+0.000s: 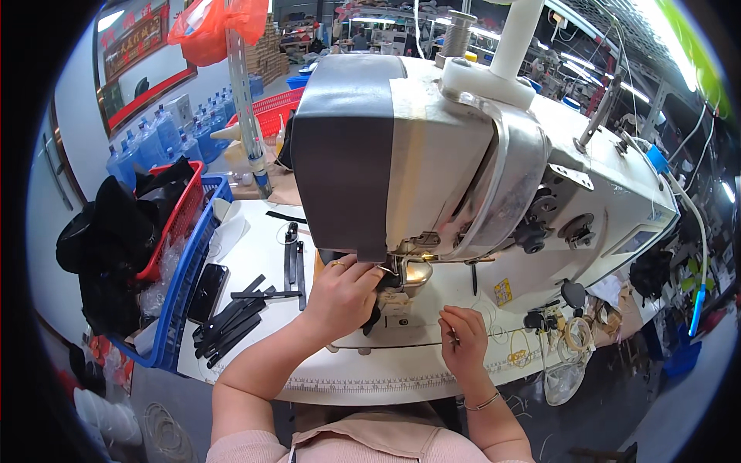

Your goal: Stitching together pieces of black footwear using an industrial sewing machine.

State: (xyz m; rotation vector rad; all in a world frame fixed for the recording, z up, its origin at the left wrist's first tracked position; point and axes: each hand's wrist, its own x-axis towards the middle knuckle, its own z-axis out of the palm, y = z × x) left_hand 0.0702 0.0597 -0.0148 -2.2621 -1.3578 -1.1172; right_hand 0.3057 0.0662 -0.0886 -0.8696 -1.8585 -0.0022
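Note:
A large industrial sewing machine stands over the white table. My left hand is at its needle area, with fingers pinched together on a black piece of material; most of that piece is hidden behind the hand and the machine head. My right hand hovers over the table's front part, right of the needle. Its fingers are curled closed around something small and dark that I cannot make out. Left of my left hand lie a pile of black strips and a black zipper-like strip.
A phone lies by a blue basket and a red basket heaped with black pieces. A printed ruler follows the table's front edge. Thread coils and a black pen-like stick are on the right.

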